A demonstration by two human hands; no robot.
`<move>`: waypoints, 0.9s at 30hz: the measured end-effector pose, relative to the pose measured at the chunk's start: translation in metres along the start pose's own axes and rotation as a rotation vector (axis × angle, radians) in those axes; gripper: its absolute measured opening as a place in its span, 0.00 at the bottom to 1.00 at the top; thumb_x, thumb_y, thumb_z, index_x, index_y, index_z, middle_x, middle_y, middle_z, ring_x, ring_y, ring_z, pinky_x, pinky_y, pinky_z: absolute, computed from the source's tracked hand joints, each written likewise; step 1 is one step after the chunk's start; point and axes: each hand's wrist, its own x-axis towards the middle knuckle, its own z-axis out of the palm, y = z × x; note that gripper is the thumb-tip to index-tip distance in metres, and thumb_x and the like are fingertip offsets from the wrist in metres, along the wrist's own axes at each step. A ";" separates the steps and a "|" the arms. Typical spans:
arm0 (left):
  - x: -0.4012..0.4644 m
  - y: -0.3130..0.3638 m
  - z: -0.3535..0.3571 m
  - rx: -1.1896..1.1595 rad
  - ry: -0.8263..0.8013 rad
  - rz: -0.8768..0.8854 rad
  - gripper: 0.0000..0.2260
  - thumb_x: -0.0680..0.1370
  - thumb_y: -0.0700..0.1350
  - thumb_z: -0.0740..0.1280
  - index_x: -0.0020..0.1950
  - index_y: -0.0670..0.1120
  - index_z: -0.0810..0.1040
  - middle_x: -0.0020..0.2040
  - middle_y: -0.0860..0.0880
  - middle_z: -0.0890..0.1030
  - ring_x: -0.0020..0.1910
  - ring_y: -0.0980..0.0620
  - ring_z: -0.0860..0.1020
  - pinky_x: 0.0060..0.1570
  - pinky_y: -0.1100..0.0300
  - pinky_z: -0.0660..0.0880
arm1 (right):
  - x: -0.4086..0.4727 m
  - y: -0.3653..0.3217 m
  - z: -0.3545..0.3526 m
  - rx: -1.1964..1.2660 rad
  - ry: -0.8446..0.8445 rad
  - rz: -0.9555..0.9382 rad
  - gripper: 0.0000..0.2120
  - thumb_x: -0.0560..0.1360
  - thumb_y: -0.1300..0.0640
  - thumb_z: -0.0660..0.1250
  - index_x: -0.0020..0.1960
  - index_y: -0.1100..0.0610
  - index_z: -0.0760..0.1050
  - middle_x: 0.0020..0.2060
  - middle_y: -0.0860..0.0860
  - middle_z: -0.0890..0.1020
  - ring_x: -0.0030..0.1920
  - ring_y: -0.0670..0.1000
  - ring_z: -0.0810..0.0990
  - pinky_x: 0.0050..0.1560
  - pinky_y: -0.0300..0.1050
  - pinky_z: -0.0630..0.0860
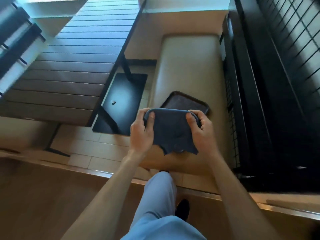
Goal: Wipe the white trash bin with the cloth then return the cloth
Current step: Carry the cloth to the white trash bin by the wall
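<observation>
Cloth (170, 130) held taut above bench (188, 66); left hand (142, 134) and right hand (201, 131) each pinch top corner; tray (185, 103) on bench just beyond cloth; no white bin in view. Step unclear, likely carrying cloth; next: locate bin or set cloth down.

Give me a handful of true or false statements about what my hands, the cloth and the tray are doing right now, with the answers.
1. Both hands grip the dark blue cloth. True: the left hand and the right hand each hold a side of it.
2. The cloth lies flat on the tray. False: it is held up in the air, in front of the dark tray.
3. The tray sits on the beige bench. True.
4. A white trash bin stands beside the bench. False: no bin shows in this view.
5. The slatted table holds a plate. False: nothing shows on its top.
</observation>
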 end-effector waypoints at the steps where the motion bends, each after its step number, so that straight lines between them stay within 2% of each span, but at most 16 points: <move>1: -0.006 0.005 -0.004 -0.019 0.027 -0.009 0.09 0.87 0.50 0.59 0.63 0.50 0.74 0.51 0.60 0.78 0.52 0.69 0.77 0.47 0.75 0.71 | -0.004 -0.005 0.003 -0.010 0.004 -0.033 0.07 0.84 0.51 0.63 0.58 0.50 0.78 0.51 0.49 0.82 0.53 0.48 0.81 0.49 0.40 0.80; 3: -0.018 0.012 -0.012 -0.063 0.070 -0.035 0.07 0.87 0.49 0.59 0.62 0.51 0.74 0.50 0.61 0.78 0.51 0.69 0.77 0.46 0.76 0.72 | -0.012 -0.014 0.010 -0.050 0.018 -0.084 0.08 0.84 0.51 0.63 0.57 0.52 0.78 0.50 0.47 0.83 0.52 0.46 0.82 0.49 0.40 0.79; 7: -0.038 0.011 -0.029 -0.086 0.138 -0.065 0.09 0.86 0.51 0.59 0.62 0.49 0.74 0.50 0.61 0.78 0.51 0.68 0.78 0.48 0.75 0.73 | -0.023 -0.024 0.025 -0.095 0.024 -0.128 0.06 0.83 0.52 0.64 0.56 0.51 0.79 0.47 0.42 0.82 0.50 0.40 0.81 0.47 0.31 0.75; 12: -0.061 -0.012 -0.057 -0.072 0.198 -0.118 0.10 0.86 0.53 0.59 0.60 0.50 0.75 0.48 0.59 0.79 0.49 0.65 0.79 0.47 0.72 0.74 | -0.039 -0.020 0.051 -0.146 -0.068 -0.131 0.05 0.83 0.53 0.65 0.56 0.51 0.79 0.47 0.41 0.82 0.50 0.38 0.80 0.48 0.30 0.75; 15: -0.079 -0.029 -0.078 -0.086 0.217 -0.170 0.09 0.86 0.52 0.59 0.59 0.49 0.75 0.47 0.59 0.78 0.48 0.66 0.79 0.46 0.73 0.74 | -0.052 -0.011 0.077 -0.162 -0.137 -0.096 0.07 0.83 0.53 0.65 0.57 0.53 0.80 0.48 0.44 0.83 0.50 0.41 0.81 0.48 0.34 0.78; 18: -0.095 -0.050 -0.106 -0.094 0.278 -0.223 0.10 0.86 0.51 0.59 0.57 0.47 0.76 0.45 0.58 0.78 0.46 0.65 0.78 0.44 0.73 0.73 | -0.066 -0.004 0.111 -0.187 -0.204 -0.068 0.09 0.82 0.52 0.65 0.57 0.54 0.80 0.48 0.45 0.84 0.50 0.42 0.82 0.49 0.36 0.78; 23: -0.121 -0.088 -0.170 -0.078 0.362 -0.298 0.09 0.86 0.50 0.61 0.54 0.46 0.77 0.42 0.58 0.77 0.43 0.64 0.77 0.42 0.72 0.71 | -0.087 -0.003 0.188 -0.257 -0.308 -0.078 0.08 0.83 0.54 0.65 0.57 0.55 0.81 0.47 0.45 0.84 0.49 0.40 0.81 0.49 0.33 0.77; 27: -0.134 -0.127 -0.228 -0.071 0.434 -0.357 0.10 0.86 0.50 0.61 0.54 0.45 0.78 0.42 0.51 0.79 0.42 0.57 0.77 0.42 0.69 0.72 | -0.106 -0.008 0.256 -0.253 -0.405 -0.029 0.07 0.83 0.53 0.64 0.58 0.51 0.80 0.48 0.40 0.83 0.51 0.39 0.80 0.49 0.32 0.76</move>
